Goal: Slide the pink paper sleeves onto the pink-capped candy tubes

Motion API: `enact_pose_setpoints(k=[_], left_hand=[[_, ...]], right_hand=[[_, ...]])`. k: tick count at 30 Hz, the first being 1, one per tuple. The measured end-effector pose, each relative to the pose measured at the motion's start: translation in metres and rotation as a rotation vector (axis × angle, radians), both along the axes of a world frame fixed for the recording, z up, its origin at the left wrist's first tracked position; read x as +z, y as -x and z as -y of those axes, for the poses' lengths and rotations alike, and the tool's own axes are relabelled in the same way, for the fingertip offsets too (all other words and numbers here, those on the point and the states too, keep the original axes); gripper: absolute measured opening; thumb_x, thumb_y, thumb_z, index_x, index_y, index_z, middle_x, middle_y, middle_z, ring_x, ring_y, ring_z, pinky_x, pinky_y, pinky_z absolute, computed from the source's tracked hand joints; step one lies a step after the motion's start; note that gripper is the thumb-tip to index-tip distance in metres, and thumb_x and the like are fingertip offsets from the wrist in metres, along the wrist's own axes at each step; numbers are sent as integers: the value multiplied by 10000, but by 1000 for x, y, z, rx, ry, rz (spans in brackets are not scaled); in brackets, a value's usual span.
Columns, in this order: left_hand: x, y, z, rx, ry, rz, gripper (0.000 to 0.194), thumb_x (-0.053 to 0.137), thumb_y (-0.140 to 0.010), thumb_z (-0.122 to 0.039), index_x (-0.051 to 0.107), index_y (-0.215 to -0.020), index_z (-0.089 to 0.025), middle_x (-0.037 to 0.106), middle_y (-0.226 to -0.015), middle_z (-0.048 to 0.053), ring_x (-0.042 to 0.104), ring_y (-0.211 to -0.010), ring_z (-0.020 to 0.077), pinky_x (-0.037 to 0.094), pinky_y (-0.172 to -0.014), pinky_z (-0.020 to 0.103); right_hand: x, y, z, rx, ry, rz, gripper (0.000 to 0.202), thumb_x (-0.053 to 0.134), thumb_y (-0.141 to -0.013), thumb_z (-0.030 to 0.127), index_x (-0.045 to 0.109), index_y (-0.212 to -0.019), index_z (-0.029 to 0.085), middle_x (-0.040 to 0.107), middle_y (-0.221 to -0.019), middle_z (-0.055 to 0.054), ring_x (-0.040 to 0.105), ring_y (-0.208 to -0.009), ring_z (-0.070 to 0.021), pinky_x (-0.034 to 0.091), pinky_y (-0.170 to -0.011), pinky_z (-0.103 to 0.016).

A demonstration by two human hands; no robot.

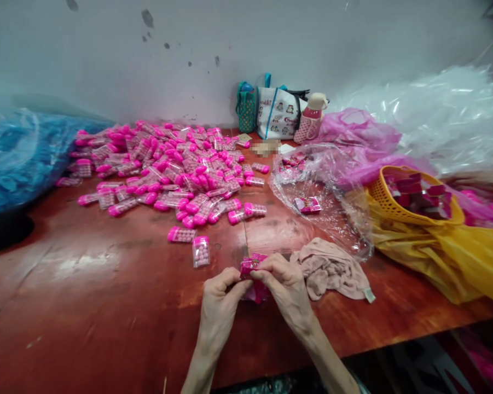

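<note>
Near the table's front edge, my left hand [221, 295] and my right hand [285, 287] meet, pinching a small pink printed packet [252, 264] between thumbs and fingers. More pink material [256, 293] shows just below the packet, partly hidden by my hands. Beyond my left hand, a clear container of pink balls with a pink cap [201, 253] lies beside another one [181, 235]. A large pile of the same containers [180, 164] spreads behind them. A crumpled beige cloth [332, 269] lies just right of my right hand.
Clear plastic [340, 219] with pink packets [307, 204] lies right of centre. A yellow basket [424, 219] of packets sits on yellow fabric. Blue bagged items [20, 158] are at left; bags and a bottle [311, 116] stand by the wall. Another person's hand [476, 180] is far right.
</note>
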State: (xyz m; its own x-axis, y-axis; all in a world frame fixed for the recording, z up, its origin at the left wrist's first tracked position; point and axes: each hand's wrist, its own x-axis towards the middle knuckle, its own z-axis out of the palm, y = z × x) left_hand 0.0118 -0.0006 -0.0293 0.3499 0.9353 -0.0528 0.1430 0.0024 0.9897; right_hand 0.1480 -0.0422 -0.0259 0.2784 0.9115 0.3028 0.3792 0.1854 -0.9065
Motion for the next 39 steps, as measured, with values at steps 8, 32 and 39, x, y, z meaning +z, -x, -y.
enact_pose_setpoints(k=[8, 32, 39], left_hand=[[9, 3, 9, -83, 170, 196, 114, 677, -700, -179, 657, -594, -141, 544, -589, -9, 468, -587, 118, 379, -573, 223], [5, 8, -3, 433, 534, 532, 294, 859, -408, -195, 729, -662, -125, 696, -626, 22, 592, -566, 101, 504, -566, 183], [6, 2, 0, 455, 492, 568, 250, 858, -396, -188, 701, -578, -121, 665, -549, 0, 568, -524, 77, 492, -525, 148]], right_hand=[[7, 19, 4, -63, -46, 77, 343, 425, -918, 264, 455, -582, 203, 423, -593, 11, 418, -595, -151, 325, -569, -275], [-1, 23, 10, 149, 136, 130, 259, 544, -881, 258, 581, -632, 196, 560, -646, 2, 510, -627, -144, 381, -601, -253], [-19, 24, 16, 110, 88, 101, 106, 572, -855, 295, 637, -783, 253, 596, -722, -21, 555, -711, -187, 426, -641, -280]])
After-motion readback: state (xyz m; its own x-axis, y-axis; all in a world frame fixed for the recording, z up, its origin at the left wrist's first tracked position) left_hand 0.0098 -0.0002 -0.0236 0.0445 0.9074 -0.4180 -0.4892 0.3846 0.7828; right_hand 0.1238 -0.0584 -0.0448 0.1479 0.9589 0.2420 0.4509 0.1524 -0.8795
